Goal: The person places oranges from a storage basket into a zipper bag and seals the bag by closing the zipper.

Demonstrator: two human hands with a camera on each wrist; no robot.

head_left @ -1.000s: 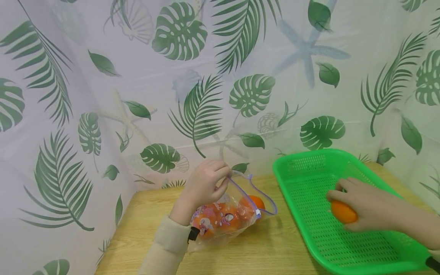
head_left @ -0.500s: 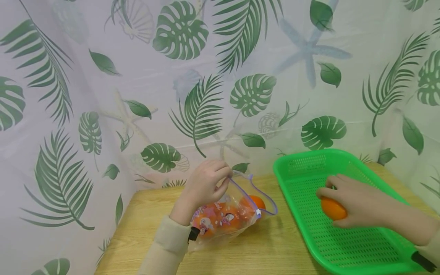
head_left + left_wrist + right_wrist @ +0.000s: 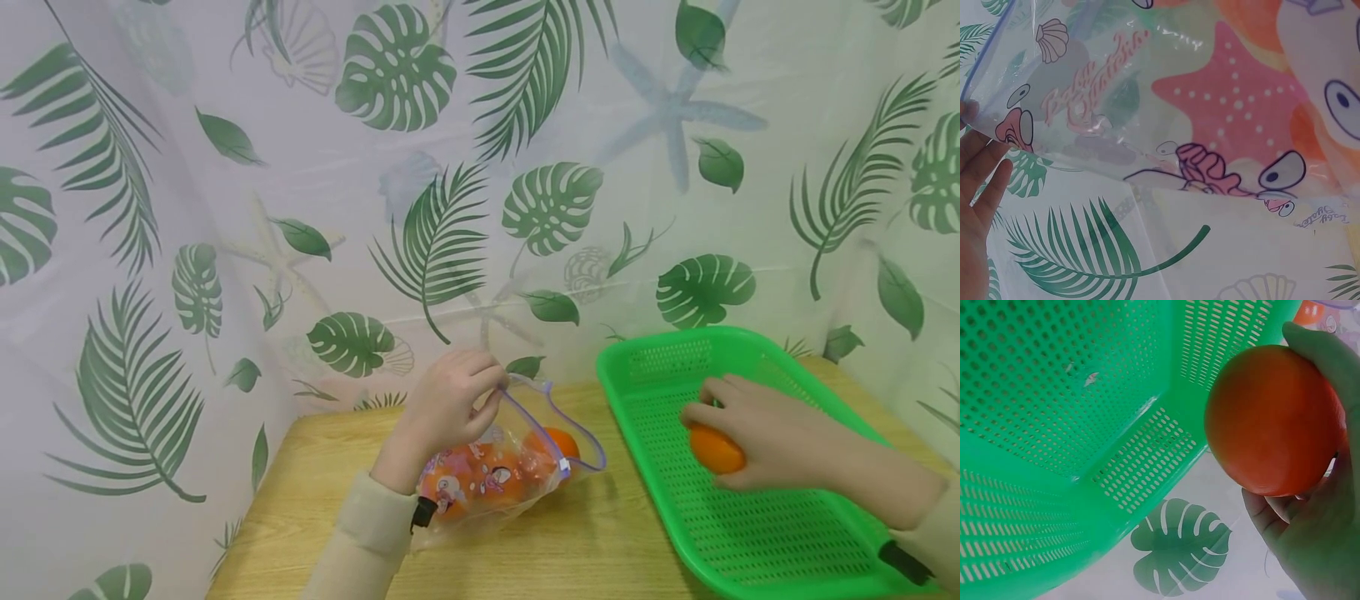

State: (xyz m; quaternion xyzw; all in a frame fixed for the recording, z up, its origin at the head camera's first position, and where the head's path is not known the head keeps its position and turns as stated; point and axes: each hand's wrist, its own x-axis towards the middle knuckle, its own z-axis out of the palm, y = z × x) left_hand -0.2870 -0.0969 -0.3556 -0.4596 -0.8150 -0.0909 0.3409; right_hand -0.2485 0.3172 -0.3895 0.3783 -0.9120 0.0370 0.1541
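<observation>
My left hand (image 3: 448, 402) pinches the upper edge of a clear zip bag (image 3: 497, 482) with a purple zip strip and cartoon prints. The bag lies on its side with its mouth spread toward the right. Several oranges show through the plastic, one (image 3: 561, 443) near the mouth. In the left wrist view, fingers (image 3: 988, 178) meet the edge of the printed bag (image 3: 1235, 100). Over the green basket, my right hand (image 3: 780, 432) grips an orange (image 3: 717, 450), thumb and fingers curled around it. The right wrist view shows this orange (image 3: 1272, 422) large beside the basket wall.
The green perforated plastic basket (image 3: 651, 475) stands at the right of the wooden table (image 3: 600, 554), a short gap from the bag. Its left rim lies between the two hands. Leaf-printed sheeting (image 3: 465, 275) rises behind and beside the table.
My right hand has moved left and slightly away from me with the orange, staying over the basket. The left hand and the bag have kept their place.
</observation>
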